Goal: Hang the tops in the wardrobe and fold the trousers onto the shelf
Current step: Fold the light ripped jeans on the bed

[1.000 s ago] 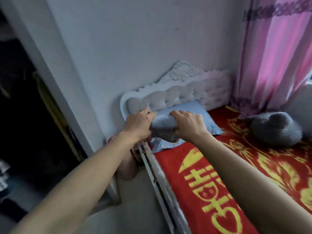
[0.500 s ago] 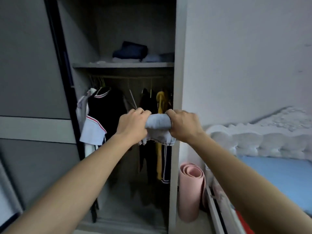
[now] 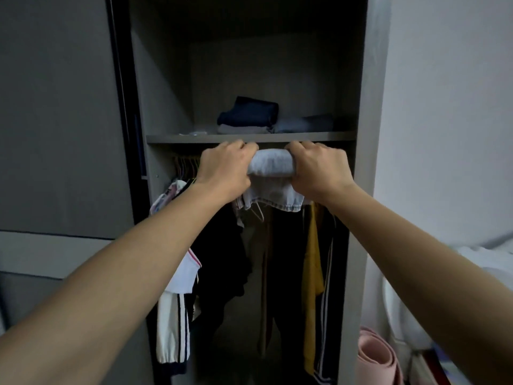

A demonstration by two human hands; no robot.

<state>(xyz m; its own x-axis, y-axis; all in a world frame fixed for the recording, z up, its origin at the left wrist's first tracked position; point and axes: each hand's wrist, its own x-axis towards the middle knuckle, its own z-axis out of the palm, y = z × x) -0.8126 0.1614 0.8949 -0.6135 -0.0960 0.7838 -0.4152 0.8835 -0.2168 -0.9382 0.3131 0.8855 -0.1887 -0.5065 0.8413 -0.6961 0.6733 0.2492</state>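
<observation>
Fingers [image 3: 244,148] of the left hand [image 3: 224,169] curl over one end of the trousers [image 3: 270,163], and those of the right hand [image 3: 319,170] curl over the other end. Both hands grip the bundle between them, with the backs of the hands toward the camera.

In the head view the trousers sit at the centre of the frame. They are a folded roll of pale blue denim, with a looser layer and a frayed hem hanging below the hands. The roll is held just under the front edge of the shelf [image 3: 194,138]; whether it touches that edge I cannot tell. Both forearms reach in from the lower corners of the frame.

On the shelf, above the hands, lie folded clothes. A navy pile [image 3: 249,111] rests on a pale layer, and just right of it in the picture is a grey-blue pile [image 3: 305,124]. The light is too dim to show whether the two piles touch.

Below the shelf, inside the wardrobe [image 3: 358,232], tops hang in a row. Bare hangers [image 3: 186,163] are bunched at the left of the opening. Then come a white top [image 3: 173,329] with dark stripes, black tops [image 3: 222,259] in the middle, and a yellow top [image 3: 312,259] toward the right.

A grey door [image 3: 55,120] fills the left of the frame and a white wall [image 3: 444,107] fills the right. A pink rolled mat [image 3: 374,359] stands at the lower right, just beside the wardrobe's side panel
</observation>
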